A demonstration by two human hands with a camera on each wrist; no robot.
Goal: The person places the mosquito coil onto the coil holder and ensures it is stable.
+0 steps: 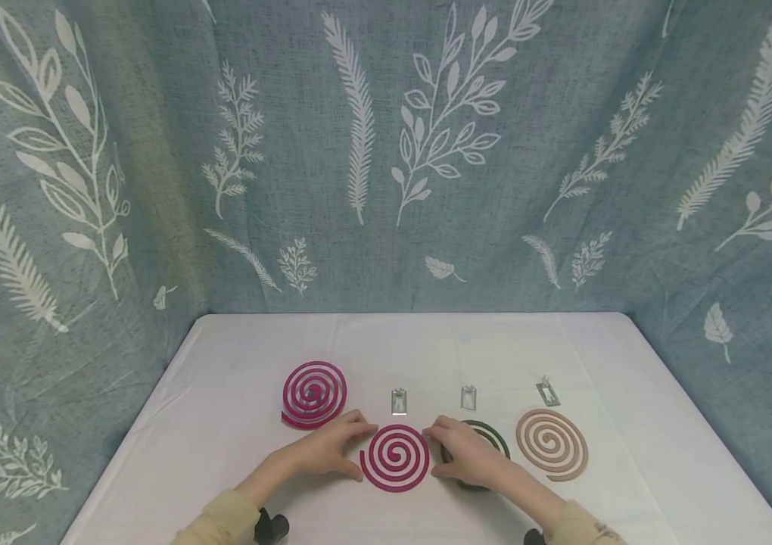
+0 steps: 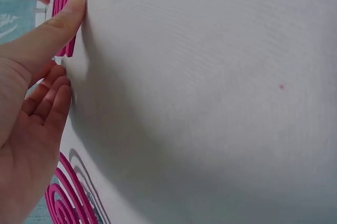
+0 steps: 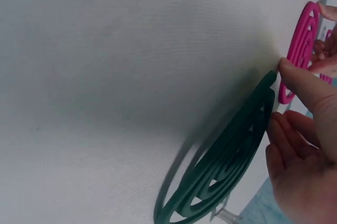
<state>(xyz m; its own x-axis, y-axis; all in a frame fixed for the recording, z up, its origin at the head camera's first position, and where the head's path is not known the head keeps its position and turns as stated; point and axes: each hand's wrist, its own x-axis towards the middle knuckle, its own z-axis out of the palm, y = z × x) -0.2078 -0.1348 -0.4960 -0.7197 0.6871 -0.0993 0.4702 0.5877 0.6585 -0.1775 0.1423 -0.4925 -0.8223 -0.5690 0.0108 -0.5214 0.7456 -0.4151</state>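
A flat magenta mosquito coil point(image 1: 394, 457) lies on the white table between the two hands. My left hand point(image 1: 323, 448) is at its left edge, thumb and fingers spread apart with the fingertips close to the rim. On the opposite side my right hand point(image 1: 471, 451) sits with thumb and fingers right at the coil's right edge. Under the right hand and forearm is a dark green coil point(image 3: 226, 161), partly hidden in the head view. Another magenta coil point(image 1: 314, 371) lies beyond the left hand, with grey metal showing at its centre.
Small metal coil stands form a row beyond the hands: one point(image 1: 399, 402) behind the middle coil, one point(image 1: 468, 397) behind the green coil, one point(image 1: 548, 391) tilted at the right. A tan coil point(image 1: 552, 445) lies right of the green one. A patterned curtain point(image 1: 386, 280) borders the table.
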